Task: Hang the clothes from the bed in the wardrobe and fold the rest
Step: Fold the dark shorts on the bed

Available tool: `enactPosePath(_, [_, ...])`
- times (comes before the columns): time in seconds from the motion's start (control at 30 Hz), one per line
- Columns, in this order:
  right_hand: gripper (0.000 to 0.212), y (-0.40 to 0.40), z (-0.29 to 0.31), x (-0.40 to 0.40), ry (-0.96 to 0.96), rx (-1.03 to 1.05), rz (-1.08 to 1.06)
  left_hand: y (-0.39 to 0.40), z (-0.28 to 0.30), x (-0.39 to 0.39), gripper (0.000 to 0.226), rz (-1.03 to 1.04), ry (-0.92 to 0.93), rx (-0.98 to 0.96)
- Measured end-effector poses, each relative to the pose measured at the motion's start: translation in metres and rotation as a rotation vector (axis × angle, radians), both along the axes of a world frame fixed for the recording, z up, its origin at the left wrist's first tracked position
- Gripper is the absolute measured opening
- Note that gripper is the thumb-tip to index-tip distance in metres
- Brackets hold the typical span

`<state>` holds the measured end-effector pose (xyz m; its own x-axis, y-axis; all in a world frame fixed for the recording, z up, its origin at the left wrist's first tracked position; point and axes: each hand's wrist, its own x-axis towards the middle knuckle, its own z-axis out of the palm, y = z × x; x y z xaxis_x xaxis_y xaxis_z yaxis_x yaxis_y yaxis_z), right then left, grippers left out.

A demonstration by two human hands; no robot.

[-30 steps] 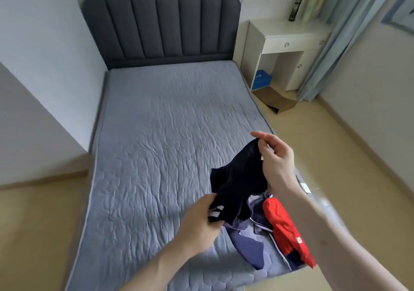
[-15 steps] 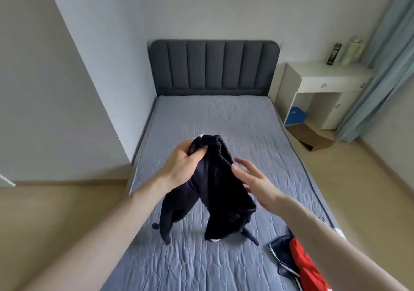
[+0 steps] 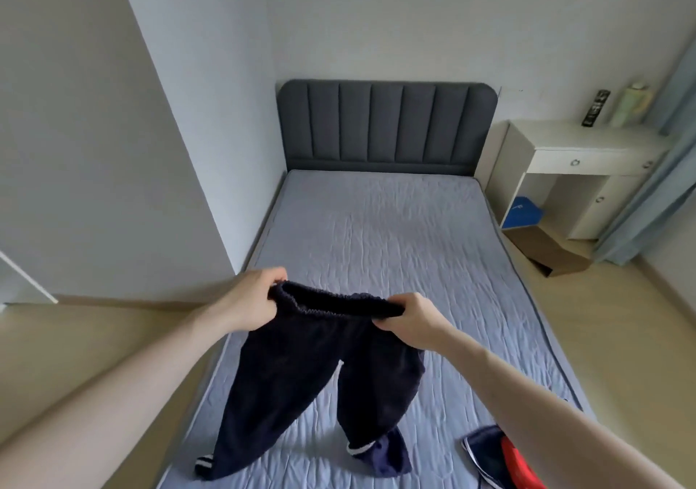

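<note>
A pair of dark navy trousers with an elastic waistband and white-striped cuffs hangs spread out above the near end of the bed. My left hand grips the left end of the waistband. My right hand grips the right end. Both legs hang down, and the cuffs reach the grey quilted mattress. A navy and red garment lies bunched at the bed's near right corner, partly hidden by my right forearm.
A dark padded headboard stands at the far end. A white bedside cabinet with a bottle and a remote is on the right, beside a blue curtain. A white wall panel lines the left. Tan floor surrounds the bed.
My right hand has taken hold of the waistband, and both hands have pulled it apart, so the bunched trousers now hang open with both legs down. The view has tilted up.
</note>
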<state>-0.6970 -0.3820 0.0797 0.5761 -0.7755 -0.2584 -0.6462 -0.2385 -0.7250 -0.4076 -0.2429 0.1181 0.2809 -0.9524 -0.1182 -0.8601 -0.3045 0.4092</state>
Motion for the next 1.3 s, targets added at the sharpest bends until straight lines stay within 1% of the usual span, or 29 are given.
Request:
enactPosePath(0.07, [0.015,-0.009,0.007,0.018,0.070,0.018,0.080,0.006,-0.018,0.010,0.031,-0.013,0.017,0.113])
enactPosePath(0.13, [0.007,-0.017,0.010,0.031,0.136,0.025,0.144,0.006,-0.031,0.017,0.027,-0.032,0.053,0.211])
enactPosePath(0.17, [0.005,-0.021,0.010,0.038,0.162,0.020,0.156,0.005,-0.037,0.021,0.023,-0.032,0.089,0.230])
enactPosePath(0.2, [0.006,-0.024,0.010,0.044,0.180,0.012,0.155,0.003,-0.040,0.024,0.023,-0.020,0.132,0.233])
enactPosePath(0.27, [0.007,-0.032,0.010,0.056,0.204,0.002,0.129,-0.002,-0.045,0.033,0.031,-0.024,0.210,0.205])
enactPosePath(0.33, [0.017,-0.042,0.011,0.066,0.242,-0.037,0.114,-0.011,-0.044,0.045,0.032,-0.048,0.258,0.171])
enactPosePath(0.4, [0.031,-0.053,0.013,0.076,0.310,-0.096,0.126,-0.026,-0.040,0.063,0.040,-0.001,0.279,0.167])
enactPosePath(0.43, [0.037,-0.058,0.015,0.081,0.356,-0.131,0.141,-0.035,-0.037,0.073,0.046,0.030,0.261,0.156])
enactPosePath(0.5, [0.042,-0.069,0.028,0.097,0.433,-0.239,0.162,-0.058,-0.021,0.090,0.051,0.066,0.164,0.113])
enactPosePath(0.57, [0.038,-0.084,0.053,0.114,0.448,-0.376,0.136,-0.087,0.007,0.100,0.047,0.090,0.051,0.042])
enactPosePath(0.63, [0.031,-0.102,0.086,0.130,0.403,-0.528,0.077,-0.114,0.046,0.108,0.043,0.132,-0.020,-0.091])
enactPosePath(0.67, [0.029,-0.111,0.104,0.136,0.350,-0.608,0.036,-0.126,0.068,0.113,0.042,0.155,-0.052,-0.169])
enactPosePath(0.77, [0.018,-0.129,0.157,0.149,0.122,-0.798,-0.075,-0.156,0.133,0.126,0.043,0.204,-0.124,-0.390])
enactPosePath(0.87, [0.018,-0.136,0.200,0.155,-0.063,-0.865,-0.125,-0.168,0.183,0.136,0.038,0.202,-0.103,-0.542])
enactPosePath(0.93, [0.019,-0.138,0.218,0.154,-0.131,-0.912,-0.132,-0.170,0.200,0.139,0.040,0.185,-0.088,-0.604])
enactPosePath(1.03, [0.022,-0.137,0.225,0.149,-0.173,-1.008,-0.107,-0.163,0.206,0.137,0.042,0.153,-0.076,-0.704])
enactPosePath(1.13, [0.025,-0.127,0.213,0.141,-0.197,-1.041,-0.094,-0.147,0.194,0.131,0.037,0.096,-0.038,-0.764])
enactPosePath(1.23, [0.025,-0.109,0.176,0.124,-0.195,-1.008,-0.071,-0.125,0.157,0.123,0.015,0.005,-0.042,-0.725])
enactPosePath(1.3, [0.026,-0.091,0.138,0.109,-0.166,-0.944,-0.042,-0.104,0.116,0.117,0.012,-0.047,-0.030,-0.677])
